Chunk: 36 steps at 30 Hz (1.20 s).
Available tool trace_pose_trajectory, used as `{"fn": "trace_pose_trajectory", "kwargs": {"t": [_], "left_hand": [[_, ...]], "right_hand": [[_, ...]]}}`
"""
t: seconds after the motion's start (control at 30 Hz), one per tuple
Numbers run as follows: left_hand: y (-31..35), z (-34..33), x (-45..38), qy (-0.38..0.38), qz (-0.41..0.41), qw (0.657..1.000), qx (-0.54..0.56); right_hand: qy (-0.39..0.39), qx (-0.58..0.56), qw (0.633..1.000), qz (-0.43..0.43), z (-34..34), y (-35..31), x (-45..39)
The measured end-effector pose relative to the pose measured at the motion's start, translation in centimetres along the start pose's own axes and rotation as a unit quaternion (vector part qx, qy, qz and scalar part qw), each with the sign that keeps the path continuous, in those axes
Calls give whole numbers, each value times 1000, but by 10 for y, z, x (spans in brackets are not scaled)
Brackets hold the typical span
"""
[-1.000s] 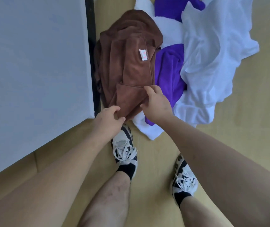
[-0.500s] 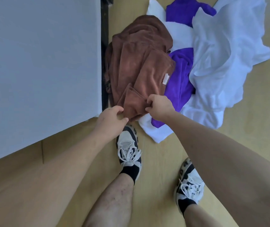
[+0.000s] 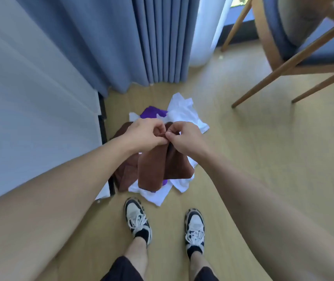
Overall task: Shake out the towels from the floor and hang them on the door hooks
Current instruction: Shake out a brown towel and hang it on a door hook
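Observation:
A brown towel (image 3: 158, 169) hangs bunched from both my hands, lifted above the pile on the wooden floor. My left hand (image 3: 146, 134) and my right hand (image 3: 186, 136) pinch its top edge close together, fingertips almost touching. Below and behind it lie a white towel (image 3: 184, 116) and a purple towel (image 3: 153, 113), crumpled together; part of the brown cloth still rests on the floor at the left. No door hooks are in view.
A white panel (image 3: 30, 118) with a dark edge stands at the left. Blue curtains (image 3: 141, 41) hang behind the pile. A wooden chair (image 3: 295, 55) with a blue seat stands at the right. My two feet in sneakers (image 3: 137, 218) are just before the pile.
I have straightened up and the view has lifted from the floor. Both hands have raised the brown towel's edge off the pile and come together on it.

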State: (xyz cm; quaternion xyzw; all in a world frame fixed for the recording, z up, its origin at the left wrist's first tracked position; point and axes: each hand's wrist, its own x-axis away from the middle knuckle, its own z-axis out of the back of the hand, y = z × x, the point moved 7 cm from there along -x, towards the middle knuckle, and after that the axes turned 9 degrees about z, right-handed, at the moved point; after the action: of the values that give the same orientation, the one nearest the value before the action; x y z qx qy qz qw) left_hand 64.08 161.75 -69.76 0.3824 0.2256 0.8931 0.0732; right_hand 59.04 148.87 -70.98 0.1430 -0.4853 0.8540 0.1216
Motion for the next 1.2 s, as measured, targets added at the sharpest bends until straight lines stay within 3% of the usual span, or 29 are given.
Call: {"fn": "trace_pose_trajectory", "kwargs": {"t": [0.2, 0.3, 0.43, 0.57, 0.63, 0.7, 0.77, 0.87, 1.0, 1.13, 1.2], "left_hand": [[264, 89, 102, 41, -184, 977, -98], [390, 103, 170, 76, -272, 953, -110], [526, 113, 260, 201, -366, 906, -71], [610, 106, 325, 285, -373, 883, -3], [645, 81, 343, 286, -379, 878, -56], [679, 35, 360, 227, -420, 864, -160], [705, -31, 380, 85, -465, 850, -232], [743, -125, 401, -81, -513, 823, -230], [806, -195, 401, -97, -545, 827, -98], [869, -233, 395, -128, -538, 833, -12], [908, -249, 388, -144, -535, 833, 7]], "right_hand": [[255, -1, 965, 55, 225, -87, 122], [277, 0, 959, 57, 308, -95, 186], [293, 13, 955, 47, 410, -81, 271], [369, 76, 926, 1, 503, -38, 370], [439, 92, 894, -1, 548, -28, 422], [503, 93, 859, 21, 584, -34, 470], [536, 95, 838, 38, 612, -45, 507], [566, 109, 815, 58, 646, -53, 548], [639, 81, 764, 43, 685, -16, 607], [601, 29, 795, -71, 718, 76, 644], [596, -23, 798, -83, 741, 114, 652]]}}
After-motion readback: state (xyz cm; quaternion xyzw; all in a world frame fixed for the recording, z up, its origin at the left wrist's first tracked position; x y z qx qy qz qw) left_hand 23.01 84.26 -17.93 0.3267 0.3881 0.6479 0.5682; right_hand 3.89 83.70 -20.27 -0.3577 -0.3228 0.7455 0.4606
